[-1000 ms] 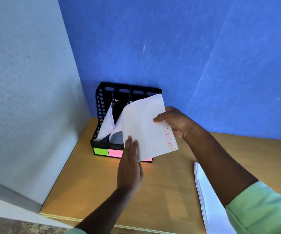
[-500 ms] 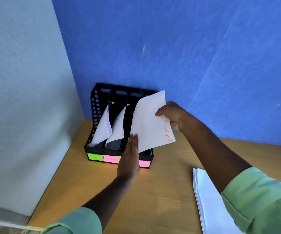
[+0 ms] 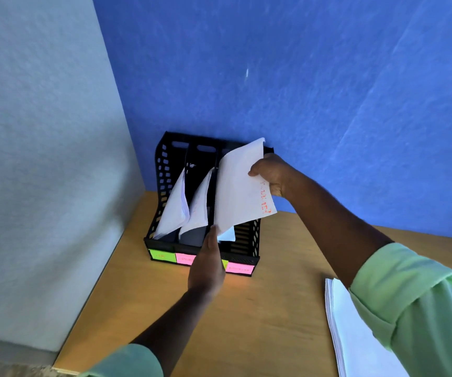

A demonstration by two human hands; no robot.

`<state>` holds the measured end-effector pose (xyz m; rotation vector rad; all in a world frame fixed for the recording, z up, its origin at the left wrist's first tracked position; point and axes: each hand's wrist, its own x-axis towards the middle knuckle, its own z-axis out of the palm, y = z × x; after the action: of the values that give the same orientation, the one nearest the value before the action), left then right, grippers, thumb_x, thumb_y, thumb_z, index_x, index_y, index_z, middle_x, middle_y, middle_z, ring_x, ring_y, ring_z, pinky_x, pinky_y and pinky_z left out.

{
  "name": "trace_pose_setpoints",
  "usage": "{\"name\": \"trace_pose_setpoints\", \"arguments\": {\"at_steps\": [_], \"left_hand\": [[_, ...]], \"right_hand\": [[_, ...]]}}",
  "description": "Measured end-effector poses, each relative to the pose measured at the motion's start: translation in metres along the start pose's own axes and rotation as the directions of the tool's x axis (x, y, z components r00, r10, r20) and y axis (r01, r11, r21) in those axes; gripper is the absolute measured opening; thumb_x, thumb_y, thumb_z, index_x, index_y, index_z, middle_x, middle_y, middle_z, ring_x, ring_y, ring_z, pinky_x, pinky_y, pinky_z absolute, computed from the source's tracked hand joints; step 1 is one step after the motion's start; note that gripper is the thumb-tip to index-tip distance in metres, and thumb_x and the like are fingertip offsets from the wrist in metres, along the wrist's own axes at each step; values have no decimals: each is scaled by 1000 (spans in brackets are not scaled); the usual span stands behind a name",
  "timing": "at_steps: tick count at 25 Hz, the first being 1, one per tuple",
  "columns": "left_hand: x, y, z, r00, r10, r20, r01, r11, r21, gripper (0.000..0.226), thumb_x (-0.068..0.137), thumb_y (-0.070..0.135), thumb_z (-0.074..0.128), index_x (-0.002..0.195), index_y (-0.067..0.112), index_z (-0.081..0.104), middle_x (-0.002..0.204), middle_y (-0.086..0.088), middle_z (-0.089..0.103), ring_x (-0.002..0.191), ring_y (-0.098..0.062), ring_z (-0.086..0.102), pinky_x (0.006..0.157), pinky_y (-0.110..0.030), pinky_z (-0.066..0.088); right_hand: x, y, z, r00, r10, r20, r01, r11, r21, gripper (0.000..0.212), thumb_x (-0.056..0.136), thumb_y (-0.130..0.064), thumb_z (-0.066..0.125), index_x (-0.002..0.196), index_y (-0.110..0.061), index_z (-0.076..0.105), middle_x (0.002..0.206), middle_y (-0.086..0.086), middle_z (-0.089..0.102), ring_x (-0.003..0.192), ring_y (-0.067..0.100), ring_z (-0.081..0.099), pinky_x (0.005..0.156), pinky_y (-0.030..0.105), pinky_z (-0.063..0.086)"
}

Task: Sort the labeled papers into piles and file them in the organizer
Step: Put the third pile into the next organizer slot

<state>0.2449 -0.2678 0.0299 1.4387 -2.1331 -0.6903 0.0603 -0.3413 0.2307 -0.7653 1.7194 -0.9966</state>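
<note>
A black slotted organizer stands against the blue wall, with green and pink labels along its front. White papers lean in its first slot and second slot. I hold a white sheet with red writing over the right-hand slots. My right hand pinches its upper right edge. My left hand touches its lower left corner from below, fingers straight. A small white paper corner shows in a slot under the sheet.
A stack of white papers lies on the wooden desk at the right, partly under my green sleeve. A grey wall panel closes off the left side, close beside the organizer.
The held sheet moved right and down, from in front of the middle slots to over the right-hand slots. Both hands moved with it, and the two papers in the left slots came into view.
</note>
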Motion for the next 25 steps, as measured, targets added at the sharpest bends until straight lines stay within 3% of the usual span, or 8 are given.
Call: {"name": "trace_pose_setpoints", "arguments": {"at_steps": [2,4,7,9,12,18,22,25], "left_hand": [[0,-1,-1,1000,-12,-4,12,1000,-10,75,92,-1,51,155,20,16,158,6,32,127,-13,54,85,-24,57],[1,0,-3,999,-19,-30,18,999,-33,61,95,5,51,149,17,25,150,2,43,113,-15,62,78,-24,57],[3,-1,-2,993,2,-116,-10,998,-66,36,96,9,52,128,15,37,127,-8,53,94,-24,65,66,-24,50],[5,-4,-1,993,42,-114,-46,998,-33,38,92,1,54,120,24,41,122,-5,46,90,-21,61,66,-26,52],[10,-5,3,997,56,-59,-53,998,45,49,86,-3,57,126,26,51,130,-4,41,105,-17,55,83,-30,55],[18,-5,12,999,-30,22,23,970,243,48,97,28,47,141,9,43,146,-5,40,133,-24,37,110,-34,35],[13,-8,17,998,-2,61,-16,955,296,53,98,33,44,146,11,40,151,-3,37,140,-23,29,117,-34,24],[8,-7,17,997,-11,78,-10,962,272,47,97,33,46,141,16,46,152,-4,35,141,-23,28,117,-35,24]], "right_hand": [[4,5,7,999,35,-21,-34,999,6,38,93,12,46,129,5,57,126,28,65,113,44,66,99,58,52],[6,7,14,999,44,-23,-42,996,74,37,94,14,44,128,6,56,128,29,64,115,45,65,100,59,51],[8,2,18,998,54,-17,-49,974,222,40,93,15,46,132,10,56,122,29,65,103,41,66,87,56,53],[10,-3,16,999,48,-21,-41,964,262,38,92,14,48,129,10,59,124,29,66,100,40,66,85,56,54],[10,-3,13,998,49,-41,-37,962,269,32,93,15,46,121,9,60,117,29,65,95,39,66,85,57,54],[18,13,7,995,6,-102,3,996,86,42,94,12,43,134,4,52,129,28,63,110,40,65,95,52,53],[25,23,21,986,-63,-158,39,988,-147,19,93,4,43,106,-3,55,106,18,63,80,25,63,71,34,53],[36,39,44,978,-110,-178,37,929,-369,5,92,-2,47,95,-6,48,95,12,55,77,20,54,65,28,45]]}}
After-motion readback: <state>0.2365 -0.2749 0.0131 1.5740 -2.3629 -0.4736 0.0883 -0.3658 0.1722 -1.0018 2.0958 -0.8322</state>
